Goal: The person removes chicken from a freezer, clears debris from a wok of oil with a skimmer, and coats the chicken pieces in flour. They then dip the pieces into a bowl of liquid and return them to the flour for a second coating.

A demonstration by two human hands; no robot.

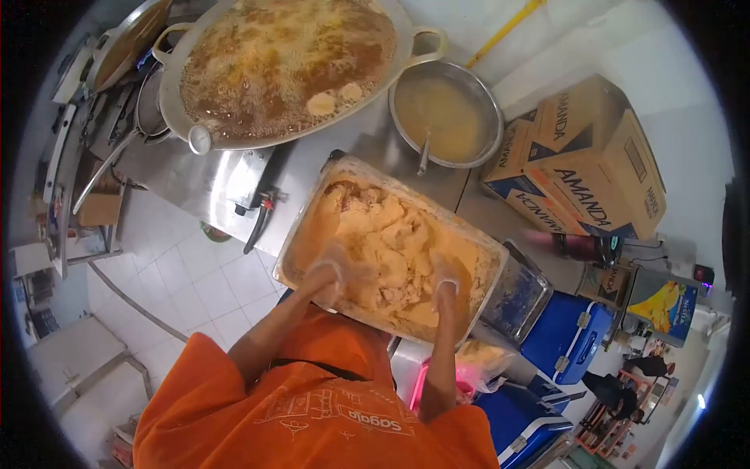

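Observation:
A large rectangular tray (283,262) holds orange-tinted breading flour (391,211), with lumpy coated pieces (398,289) heaped in the middle. My left hand (336,275) is over the tray's left part, dusted with flour and smeared by motion, so its fingers do not show clearly. On the other side, my right hand (446,280) is in the breading near the coated pieces. Its fingers are mostly hidden by flour. Both hands seem to wear thin clear gloves. What either hand grips, if anything, cannot be made out.
Beyond the tray is a wide pan (173,102) of bubbling oil with a dial thermometer (200,140). A steel bowl (495,117) of cloudy liquid stands right of it. Cardboard boxes (586,172), a clear container (519,297) and blue coolers (564,336) are at the right.

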